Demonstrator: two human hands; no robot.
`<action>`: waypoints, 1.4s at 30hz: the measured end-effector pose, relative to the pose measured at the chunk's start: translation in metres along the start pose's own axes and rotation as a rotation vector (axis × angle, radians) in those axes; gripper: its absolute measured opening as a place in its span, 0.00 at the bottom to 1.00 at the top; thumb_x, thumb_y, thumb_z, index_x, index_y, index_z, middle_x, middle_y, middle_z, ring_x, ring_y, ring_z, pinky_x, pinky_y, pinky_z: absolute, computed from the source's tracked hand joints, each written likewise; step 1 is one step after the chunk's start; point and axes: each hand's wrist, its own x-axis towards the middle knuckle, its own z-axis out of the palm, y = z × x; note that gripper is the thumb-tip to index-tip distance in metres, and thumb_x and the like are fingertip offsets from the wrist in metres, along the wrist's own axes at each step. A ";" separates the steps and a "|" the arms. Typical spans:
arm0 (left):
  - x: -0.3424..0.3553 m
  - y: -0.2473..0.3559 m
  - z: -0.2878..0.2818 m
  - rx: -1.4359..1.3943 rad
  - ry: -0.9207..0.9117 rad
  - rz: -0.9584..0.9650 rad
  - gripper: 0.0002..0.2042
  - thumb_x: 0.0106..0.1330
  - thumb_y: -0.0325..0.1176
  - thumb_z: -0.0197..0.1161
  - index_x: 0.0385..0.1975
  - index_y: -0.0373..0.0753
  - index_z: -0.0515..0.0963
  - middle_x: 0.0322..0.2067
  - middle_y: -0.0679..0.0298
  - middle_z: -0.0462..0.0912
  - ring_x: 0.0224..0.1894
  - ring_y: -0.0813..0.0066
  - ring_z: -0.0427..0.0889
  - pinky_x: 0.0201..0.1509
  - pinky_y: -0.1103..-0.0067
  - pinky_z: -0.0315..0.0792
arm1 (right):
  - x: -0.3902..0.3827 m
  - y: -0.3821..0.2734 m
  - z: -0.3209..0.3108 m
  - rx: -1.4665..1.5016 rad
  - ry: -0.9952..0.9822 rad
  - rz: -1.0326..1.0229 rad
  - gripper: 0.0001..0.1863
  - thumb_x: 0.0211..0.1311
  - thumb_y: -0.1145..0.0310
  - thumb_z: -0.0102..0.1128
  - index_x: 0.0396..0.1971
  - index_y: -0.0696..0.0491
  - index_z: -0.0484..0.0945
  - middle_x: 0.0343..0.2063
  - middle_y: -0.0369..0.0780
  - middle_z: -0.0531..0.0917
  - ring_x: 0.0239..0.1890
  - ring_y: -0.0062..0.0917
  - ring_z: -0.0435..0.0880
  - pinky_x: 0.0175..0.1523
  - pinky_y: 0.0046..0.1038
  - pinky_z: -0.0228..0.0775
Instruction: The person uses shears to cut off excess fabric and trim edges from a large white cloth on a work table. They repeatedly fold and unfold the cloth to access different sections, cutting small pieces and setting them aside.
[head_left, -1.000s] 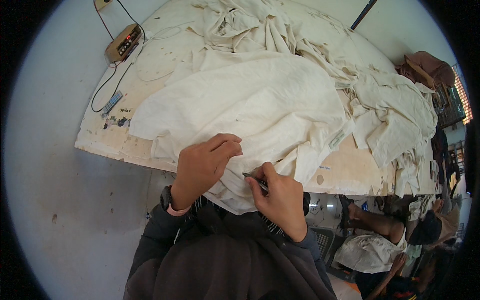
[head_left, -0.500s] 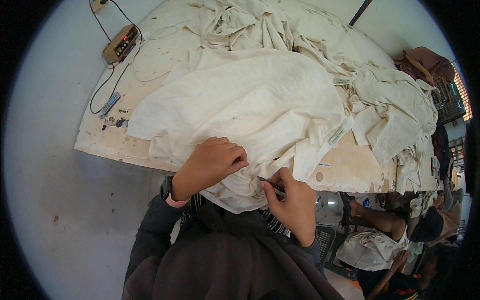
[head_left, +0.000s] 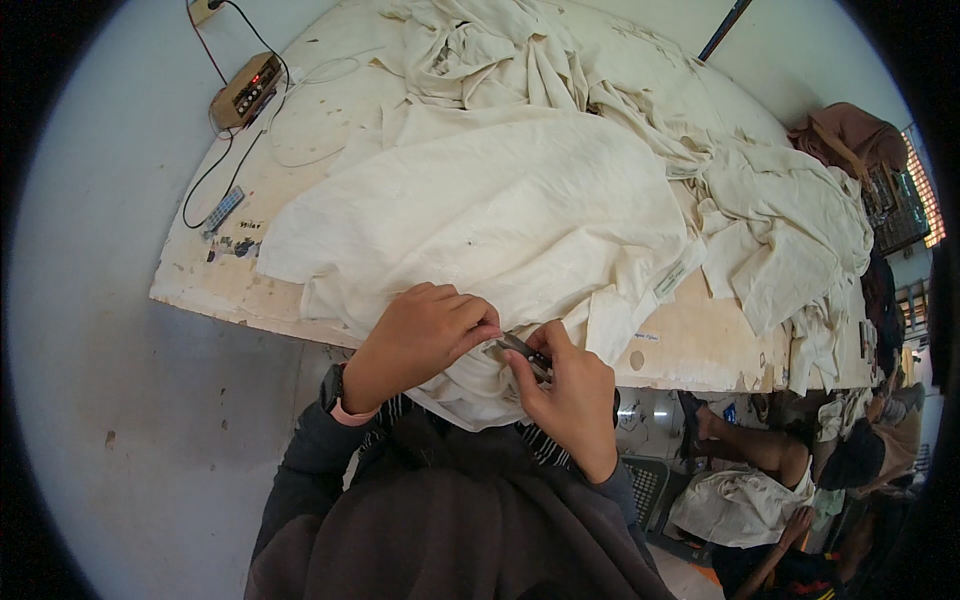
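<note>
A large cream cloth garment (head_left: 470, 215) lies spread over the table's near edge, its lower folds hanging toward my lap. My left hand (head_left: 430, 335) is closed in a pinch on the cloth near that edge; any thread between the fingertips is too small to make out. In my right hand (head_left: 570, 395) is a pair of small dark thread snips (head_left: 520, 347), gripped between thumb and fingers. The tips of the snips point left and reach close to my left fingertips, just above bunched cloth.
More cream garments are heaped at the back and right of the table (head_left: 215, 290). At the far left are a wooden box device (head_left: 245, 90) with cables and a remote control (head_left: 225, 208). Other people sit at the lower right, one with cream cloth (head_left: 740, 505) on the lap.
My right hand has moved slightly left and up, bringing the snips to my left fingertips. The left hand stays in nearly the same place.
</note>
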 end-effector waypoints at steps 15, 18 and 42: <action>-0.004 -0.025 -0.009 -0.039 0.099 -0.022 0.05 0.62 0.30 0.70 0.34 0.37 0.83 0.35 0.64 0.85 0.39 0.65 0.84 0.42 0.73 0.76 | -0.005 0.003 0.006 -0.020 -0.014 0.040 0.13 0.65 0.60 0.67 0.33 0.53 0.76 0.20 0.42 0.85 0.20 0.38 0.85 0.25 0.37 0.73; -0.007 -0.031 0.004 0.039 -0.034 0.006 0.06 0.64 0.33 0.68 0.34 0.38 0.83 0.33 0.63 0.86 0.38 0.64 0.85 0.41 0.72 0.76 | -0.004 0.005 0.009 -0.036 -0.020 0.041 0.13 0.65 0.60 0.67 0.33 0.53 0.76 0.20 0.42 0.85 0.21 0.39 0.86 0.25 0.37 0.73; -0.038 -0.045 -0.061 0.021 0.532 -0.448 0.08 0.68 0.35 0.66 0.37 0.39 0.78 0.30 0.65 0.83 0.32 0.75 0.79 0.38 0.75 0.69 | 0.003 0.062 -0.057 0.041 0.375 0.369 0.24 0.56 0.55 0.77 0.45 0.54 0.79 0.21 0.41 0.81 0.20 0.27 0.75 0.28 0.31 0.67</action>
